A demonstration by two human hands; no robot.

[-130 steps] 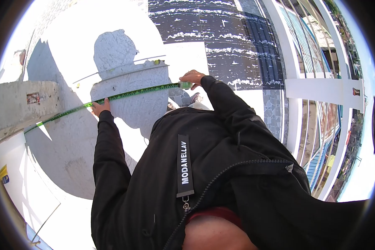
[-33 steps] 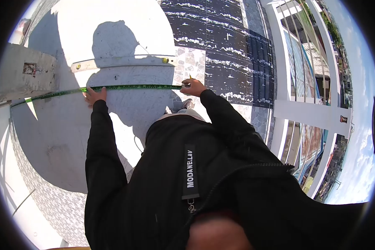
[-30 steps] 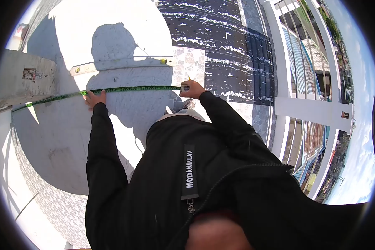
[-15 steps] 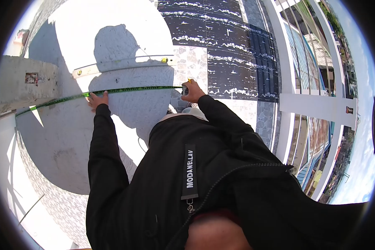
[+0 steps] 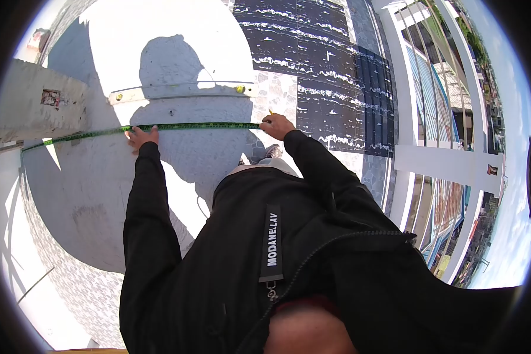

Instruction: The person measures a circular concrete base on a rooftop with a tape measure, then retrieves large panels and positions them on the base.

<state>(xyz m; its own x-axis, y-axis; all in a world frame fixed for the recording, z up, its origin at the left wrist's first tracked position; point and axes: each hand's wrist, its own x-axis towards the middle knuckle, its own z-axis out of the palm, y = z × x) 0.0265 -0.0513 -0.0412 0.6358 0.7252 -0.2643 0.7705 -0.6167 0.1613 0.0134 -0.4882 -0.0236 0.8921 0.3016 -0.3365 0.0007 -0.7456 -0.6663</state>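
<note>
A green tape measure (image 5: 189,125) is stretched across the pale slab, from the wall side at the left to my right hand (image 5: 278,126). That hand is closed round its end, and the case is mostly hidden by the fingers. A thin yellow thing like a pencil (image 5: 271,111) pokes out above the same hand. My left hand (image 5: 140,139) rests at the near edge of the tape with its fingers spread, touching it. Beyond the tape lies a long pale spirit level (image 5: 183,92) with yellow-green vials.
A rough concrete block (image 5: 35,109) stands at the left. Dark patterned tiles (image 5: 324,76) cover the floor at the right, beside a white railing (image 5: 410,106). My shadow falls across the pale slab (image 5: 94,200). My shoe (image 5: 273,151) shows below my right hand.
The view has shifted slightly. My right hand has turned a little, so less of the tape case shows. The tape stays stretched, and my left hand remains against it.
</note>
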